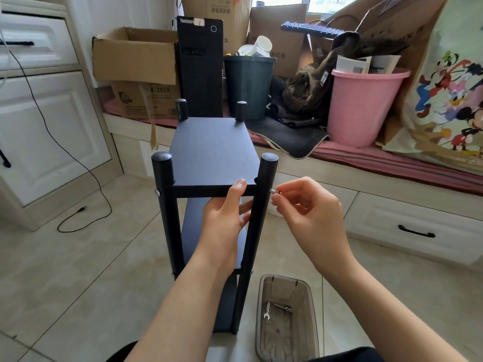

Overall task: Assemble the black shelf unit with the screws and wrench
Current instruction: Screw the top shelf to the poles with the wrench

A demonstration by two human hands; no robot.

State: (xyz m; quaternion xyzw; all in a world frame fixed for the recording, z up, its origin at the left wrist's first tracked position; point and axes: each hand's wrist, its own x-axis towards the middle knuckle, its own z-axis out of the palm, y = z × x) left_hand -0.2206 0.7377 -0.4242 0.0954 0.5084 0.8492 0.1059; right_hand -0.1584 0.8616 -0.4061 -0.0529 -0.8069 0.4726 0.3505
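The black shelf unit [211, 150] stands upright on the floor, with round posts at its corners and boards between them. My left hand [227, 215] grips the front edge of the top board, thumb on top, next to the near right post [261, 205]. My right hand [305, 205] pinches a silver screw [273, 191] that sticks into the right side of that post at the top board's level. A screw head [157, 192] shows on the near left post. A small wrench [267, 311] and spare screws [282, 307] lie in a clear tray.
The clear plastic tray [287, 283] sits on the tiled floor right of the shelf's foot. Behind are a cardboard box [136, 56], a black computer tower [200, 66], a dark bin [248, 84] and a pink bucket [363, 105]. A black cable [78, 163] trails at left.
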